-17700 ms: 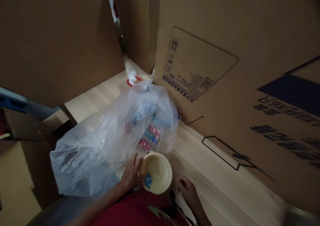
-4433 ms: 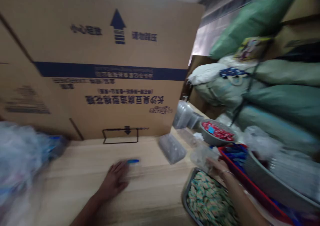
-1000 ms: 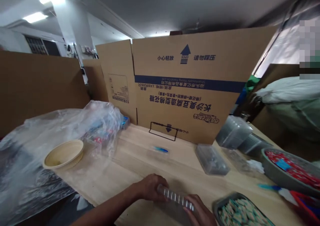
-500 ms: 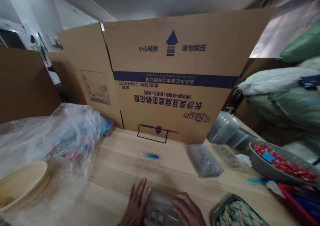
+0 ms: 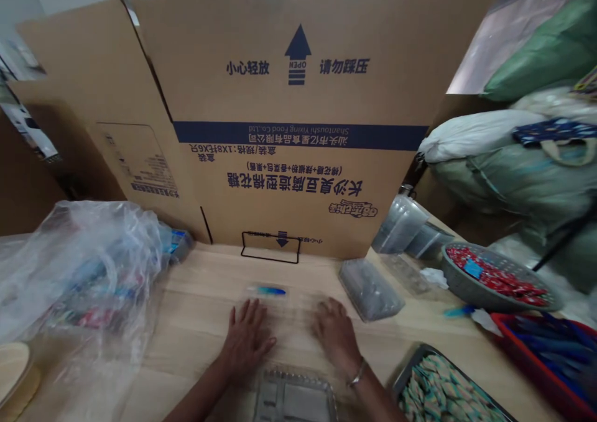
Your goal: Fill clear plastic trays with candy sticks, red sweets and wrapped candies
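My left hand (image 5: pixel 247 338) is spread, palm down, over the wooden table, just below a small clear piece with a blue and teal item (image 5: pixel 270 291). My right hand (image 5: pixel 333 332), slightly blurred and with a bracelet at the wrist, reaches over the table to the left of a stack of clear plastic trays (image 5: pixel 370 290). Its fingers are apart with nothing seen in them. A clear compartment tray (image 5: pixel 296 400) lies between my forearms at the bottom edge.
A large cardboard box (image 5: pixel 280 186) stands behind. Plastic bags (image 5: pixel 112 254) lie left. To the right are a grey basket of red packets (image 5: pixel 532 307), a red basket (image 5: pixel 517 353), and a dark tray of greenish packets (image 5: pixel 403 372).
Both hands have moved forward, away from the clear tray, which now shows uncovered near the bottom edge. The camera view has shifted right and down.
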A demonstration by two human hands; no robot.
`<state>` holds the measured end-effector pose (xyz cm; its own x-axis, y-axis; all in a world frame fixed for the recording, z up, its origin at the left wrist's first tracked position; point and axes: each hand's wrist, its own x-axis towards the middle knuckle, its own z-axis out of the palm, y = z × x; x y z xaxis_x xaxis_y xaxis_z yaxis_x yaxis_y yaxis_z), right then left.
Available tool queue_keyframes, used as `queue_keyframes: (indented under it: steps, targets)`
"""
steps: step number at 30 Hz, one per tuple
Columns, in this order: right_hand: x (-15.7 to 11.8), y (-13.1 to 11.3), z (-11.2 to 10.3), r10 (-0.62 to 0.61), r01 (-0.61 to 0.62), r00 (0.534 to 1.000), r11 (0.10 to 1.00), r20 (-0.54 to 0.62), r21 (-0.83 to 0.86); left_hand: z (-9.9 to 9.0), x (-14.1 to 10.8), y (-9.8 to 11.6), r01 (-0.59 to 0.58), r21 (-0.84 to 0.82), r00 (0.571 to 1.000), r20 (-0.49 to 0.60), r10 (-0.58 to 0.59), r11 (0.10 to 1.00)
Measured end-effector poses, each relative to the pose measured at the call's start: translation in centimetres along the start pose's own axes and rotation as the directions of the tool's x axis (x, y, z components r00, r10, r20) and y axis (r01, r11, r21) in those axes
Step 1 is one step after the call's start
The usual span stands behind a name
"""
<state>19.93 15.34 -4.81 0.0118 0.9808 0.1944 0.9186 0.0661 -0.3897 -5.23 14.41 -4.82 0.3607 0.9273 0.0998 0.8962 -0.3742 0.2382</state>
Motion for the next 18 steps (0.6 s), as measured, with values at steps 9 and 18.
queue_keyframes:
  steps: [9, 18]
  targets:
    - [2.9, -4.8, -0.8, -0.123, 0.133, 0.973, 0.991, 0.194, -0.036, -1.4, 2.3, -3.9, -0.004, 0.097, 0.998, -0.058, 0.01, 0.995]
    - [-9.6, -1.8, 2.9, -0.437, 0.457, 0.778, 0.887, 0.451, 0.071, 4.3, -5.4, 3.0, -0.551, -0.172, 0.813, 0.112, 0.572, 0.817]
